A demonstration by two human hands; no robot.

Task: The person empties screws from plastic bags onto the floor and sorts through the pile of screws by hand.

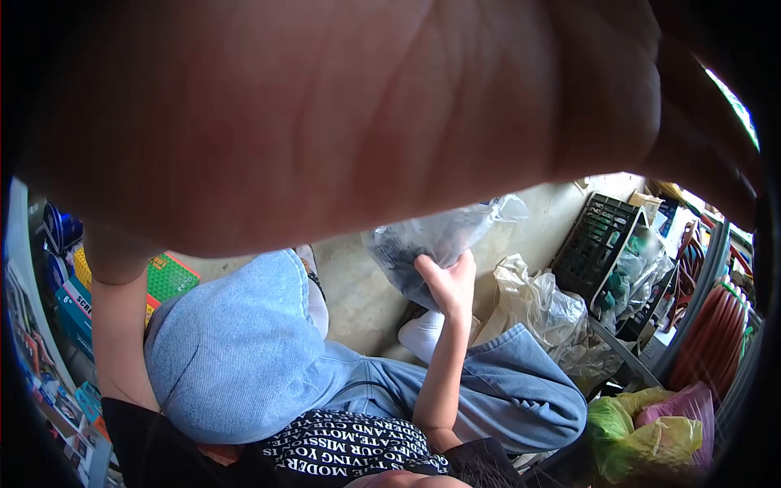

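My left hand [366, 122] is raised very close to the camera, its palm blurred and dark across the top of the view. Its fingers stretch toward the right edge, apart and partly lost in shadow; nothing shows in them. Lower down, my right hand [450, 285] grips a clear plastic bag [423, 240], thumb on top. Something dark lies inside the bag, too unclear to name. The upper part of the bag is hidden behind my left hand. My knees in blue jeans [244, 350] are bent on either side of the concrete floor [350, 281].
At right, a black plastic crate [598, 244] leans by crumpled clear bags [537, 305]. Yellow and pink bags [651, 435] lie lower right, below a red coiled hose [712, 337]. Packaged goods [77, 313] and a green textured sheet [169, 283] stand at left.
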